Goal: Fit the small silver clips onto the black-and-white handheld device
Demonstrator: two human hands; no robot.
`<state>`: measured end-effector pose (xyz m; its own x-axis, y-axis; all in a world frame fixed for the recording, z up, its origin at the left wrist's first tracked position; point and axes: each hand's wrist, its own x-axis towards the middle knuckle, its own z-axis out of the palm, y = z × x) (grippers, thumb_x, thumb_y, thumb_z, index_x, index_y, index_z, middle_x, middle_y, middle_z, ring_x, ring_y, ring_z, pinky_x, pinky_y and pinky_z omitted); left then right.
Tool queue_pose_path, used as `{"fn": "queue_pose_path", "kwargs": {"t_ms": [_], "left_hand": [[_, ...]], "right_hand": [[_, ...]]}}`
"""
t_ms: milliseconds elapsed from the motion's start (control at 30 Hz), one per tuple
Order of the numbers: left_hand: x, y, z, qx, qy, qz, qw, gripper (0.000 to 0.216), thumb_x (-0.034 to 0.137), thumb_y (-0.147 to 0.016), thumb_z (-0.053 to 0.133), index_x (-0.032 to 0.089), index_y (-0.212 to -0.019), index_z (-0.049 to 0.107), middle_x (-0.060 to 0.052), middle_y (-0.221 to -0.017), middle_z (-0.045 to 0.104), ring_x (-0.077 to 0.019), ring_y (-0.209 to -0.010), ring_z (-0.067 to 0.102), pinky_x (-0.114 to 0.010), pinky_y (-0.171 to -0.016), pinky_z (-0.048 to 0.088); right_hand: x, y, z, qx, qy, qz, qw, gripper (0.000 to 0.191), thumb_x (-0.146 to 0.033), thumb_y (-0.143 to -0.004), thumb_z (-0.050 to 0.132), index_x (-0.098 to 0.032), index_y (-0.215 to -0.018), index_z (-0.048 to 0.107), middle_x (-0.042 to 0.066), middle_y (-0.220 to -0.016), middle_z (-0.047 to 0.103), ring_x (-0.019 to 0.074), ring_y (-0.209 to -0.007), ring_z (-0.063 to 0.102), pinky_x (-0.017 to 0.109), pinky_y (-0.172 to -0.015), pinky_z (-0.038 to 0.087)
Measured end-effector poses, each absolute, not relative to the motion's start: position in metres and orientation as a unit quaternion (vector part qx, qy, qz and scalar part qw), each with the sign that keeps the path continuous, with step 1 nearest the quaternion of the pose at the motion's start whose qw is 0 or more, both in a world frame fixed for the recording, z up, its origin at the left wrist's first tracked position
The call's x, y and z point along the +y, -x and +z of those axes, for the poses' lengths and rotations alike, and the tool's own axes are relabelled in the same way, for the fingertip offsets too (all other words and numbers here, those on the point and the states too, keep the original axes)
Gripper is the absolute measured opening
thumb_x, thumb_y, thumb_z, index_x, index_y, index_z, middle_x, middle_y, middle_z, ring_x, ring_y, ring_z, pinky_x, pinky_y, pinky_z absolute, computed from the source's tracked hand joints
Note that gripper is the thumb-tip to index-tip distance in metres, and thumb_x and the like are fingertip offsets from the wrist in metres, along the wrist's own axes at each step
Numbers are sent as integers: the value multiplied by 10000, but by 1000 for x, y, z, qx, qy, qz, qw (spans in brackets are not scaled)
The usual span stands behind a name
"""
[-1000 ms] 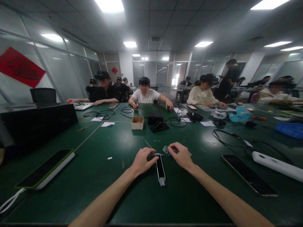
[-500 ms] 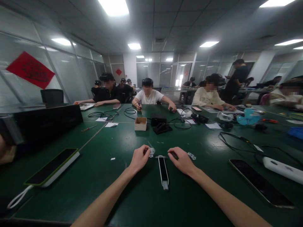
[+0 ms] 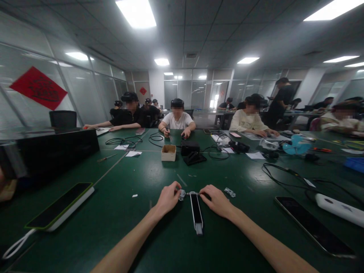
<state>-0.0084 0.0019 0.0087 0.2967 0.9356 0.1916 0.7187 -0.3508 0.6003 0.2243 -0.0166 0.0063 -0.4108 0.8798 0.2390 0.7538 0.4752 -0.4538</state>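
On the green table lies a slim black bar with white edges (image 3: 196,213), a pale tab at its near end and a thin metal rod across its far end. My left hand (image 3: 168,198) pinches a small grey metal bracket (image 3: 182,195) just left of the rod; its fingertips are partly hidden behind the hand. With thumb and forefinger closed, my right hand (image 3: 216,200) grips the rod's right end. A second grey metal bracket (image 3: 230,192) rests on the table beyond the right hand.
A small cardboard box (image 3: 168,153) and a black stand (image 3: 195,158) sit ahead. Phones lie at left (image 3: 61,204) and right (image 3: 311,223), near a white device (image 3: 339,206) and black cables (image 3: 281,170). Co-workers sit across the table, one in a white shirt (image 3: 178,120).
My right hand has moved left onto the rod's end. My left hand keeps the bracket near the bar. The view has tilted up slightly, and the co-worker opposite has drawn one hand inward.
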Motion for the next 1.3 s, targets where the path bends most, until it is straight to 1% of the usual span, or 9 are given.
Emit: {"fn": "queue_pose_path", "kwargs": {"t_ms": [100,300,467,700,967,1100,1300], "left_hand": [[2,9,8,528,-780,258,215,119,213,-865,471,194,-926,571,8,-761,680,-139,-669,631,-222,-606,417],[2,7,7,543,-771,248,221,146,221,-856,469,190,-943,583,-12,-794,693,-163,-723,644,-238,-630,431],[3,5,5,546,-763,266,221,134,215,-840,487,188,-914,596,-3,-761,695,-158,-699,642,-236,-634,430],[1,4,10,550,-755,272,230,152,212,-832,487,187,-919,609,-4,-773,697,-158,-723,648,-234,-649,441],[-2,0,11,533,-767,262,244,171,235,-848,467,175,-942,597,-8,-795,698,-151,-719,644,-234,-642,446],[-2,1,8,521,-786,252,219,155,255,-870,453,193,-959,564,-4,-797,692,-156,-713,637,-244,-637,434],[-4,2,10,514,-828,189,124,152,265,-901,423,207,-977,541,-28,-815,657,-183,-754,612,-268,-666,407]], "right_hand": [[-16,-225,5,-828,491,144,228,230,-289,-911,441,-189,-981,636,55,-972,615,177,-902,556,314,-791,466],[-18,-224,7,-818,502,165,225,221,-275,-909,442,-184,-963,635,56,-972,606,174,-884,556,315,-777,470],[-16,-224,4,-825,490,152,237,207,-281,-904,453,-183,-926,634,52,-923,607,172,-855,552,311,-762,462],[-12,-226,-3,-829,482,144,244,231,-303,-911,434,-185,-913,632,57,-913,604,174,-850,541,317,-765,455],[-15,-223,1,-827,491,139,234,212,-289,-901,447,-185,-899,631,42,-863,582,160,-781,524,303,-701,444],[-16,-223,2,-829,489,133,237,224,-293,-903,435,-186,-894,632,44,-847,583,165,-775,523,310,-703,443],[-18,-222,6,-831,489,128,235,205,-266,-888,447,-182,-891,634,49,-847,589,168,-774,524,304,-690,443]]}}
